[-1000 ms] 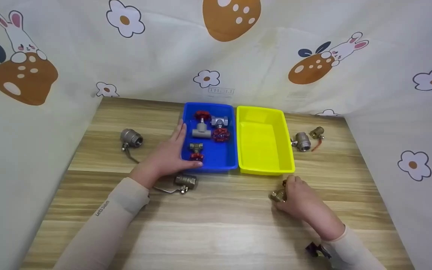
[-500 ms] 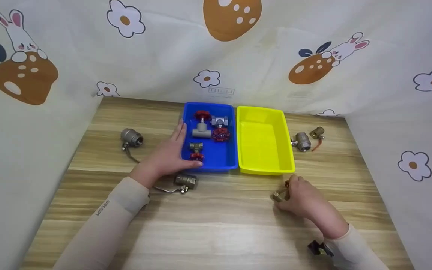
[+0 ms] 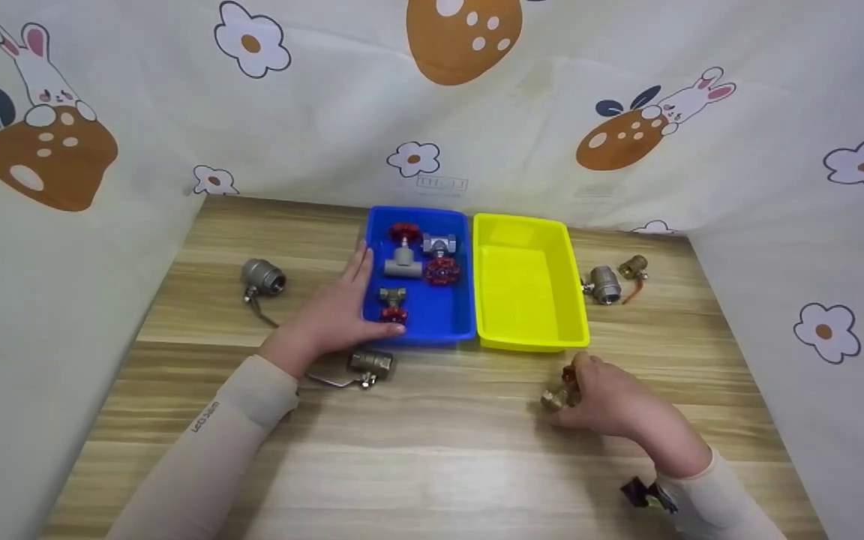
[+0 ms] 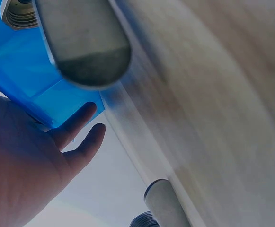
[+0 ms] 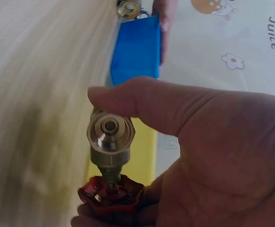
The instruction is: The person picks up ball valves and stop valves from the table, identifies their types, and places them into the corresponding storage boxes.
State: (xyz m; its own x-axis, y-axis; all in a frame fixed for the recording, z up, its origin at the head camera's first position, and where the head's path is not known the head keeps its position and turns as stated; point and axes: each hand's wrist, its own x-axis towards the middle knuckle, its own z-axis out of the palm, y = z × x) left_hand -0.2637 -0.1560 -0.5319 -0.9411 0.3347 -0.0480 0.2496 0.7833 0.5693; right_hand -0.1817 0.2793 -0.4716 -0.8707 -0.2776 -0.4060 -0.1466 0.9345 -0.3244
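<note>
My left hand (image 3: 327, 313) rests along the blue tray (image 3: 439, 319)'s left side, its thumb over the near left corner. In the left wrist view two extended fingers (image 4: 87, 144) lie beside the tray wall. Several valves with red handwheels, including a brass gate valve (image 3: 392, 295), lie inside the tray. My right hand (image 3: 619, 401) holds another brass gate valve (image 3: 554, 399) near the yellow tray's front right corner. The right wrist view shows the thumb on its brass body (image 5: 110, 135) and fingers under the red handwheel (image 5: 111, 195).
The yellow tray (image 3: 526, 300) stands against the blue one. Ball valves lie around them: one far left (image 3: 262, 277), one before the blue tray (image 3: 370, 364), a large one on the right (image 3: 606, 285) and a smaller one with an orange-red lever (image 3: 634, 267). A printed sheet hangs behind.
My right hand has shifted slightly right and toward me, and the gate valve in it has turned a little, showing more of its red handwheel. My left hand stays in place.
</note>
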